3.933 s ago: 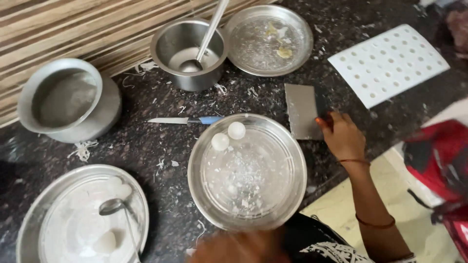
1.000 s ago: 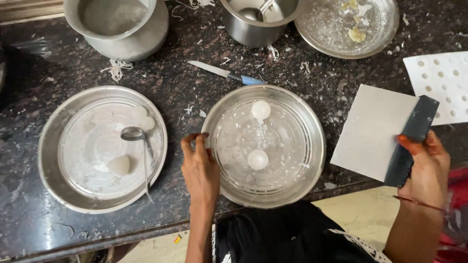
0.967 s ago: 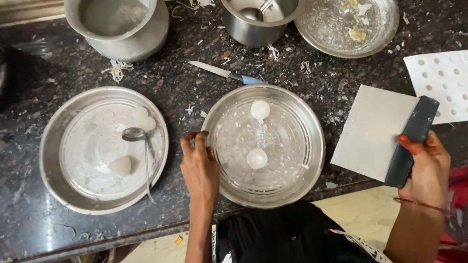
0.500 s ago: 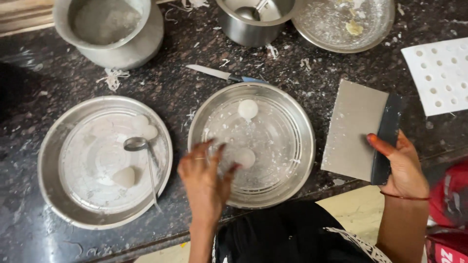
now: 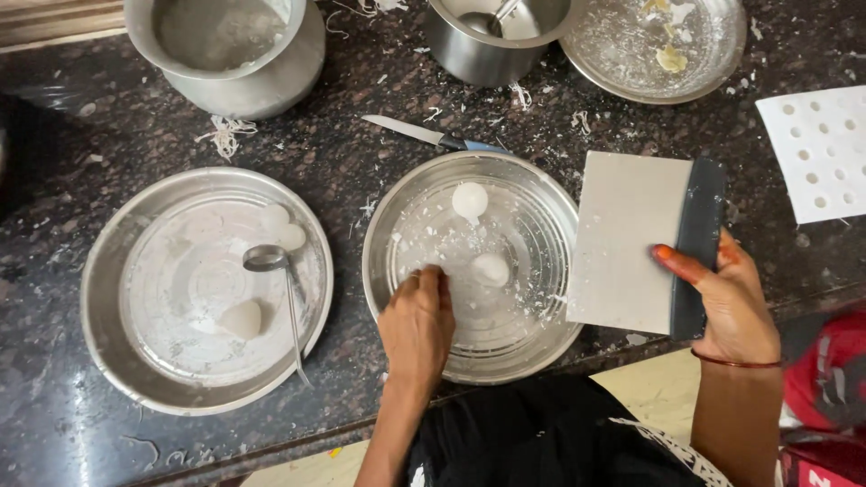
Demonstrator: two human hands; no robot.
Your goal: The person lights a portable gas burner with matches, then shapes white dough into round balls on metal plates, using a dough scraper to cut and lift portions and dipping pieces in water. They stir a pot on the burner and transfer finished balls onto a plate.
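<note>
My left hand [image 5: 418, 320] rests inside the middle steel plate [image 5: 397, 225], fingers curled down on its floor just left of a white dough ball [image 5: 491, 268]. A second white ball [image 5: 470, 199] lies at the plate's far side. My right hand [image 5: 726, 298] grips the dark handle of a flat metal scraper [image 5: 627, 239], whose blade lies over the plate's right rim and the dark stone counter [image 5: 54, 234].
A left steel plate [image 5: 104, 298] holds three white balls and a spoon [image 5: 271, 266]. A knife [image 5: 424, 135] lies behind the middle plate. A steel pot [image 5: 244, 63], a steel bowl [image 5: 487, 50], another plate [image 5: 658, 45] and a white perforated sheet [image 5: 816, 149] stand at the back and right.
My left hand has moved from the plate's left rim into the plate beside the near ball. My right hand brought the scraper left, up to the plate's right rim.
</note>
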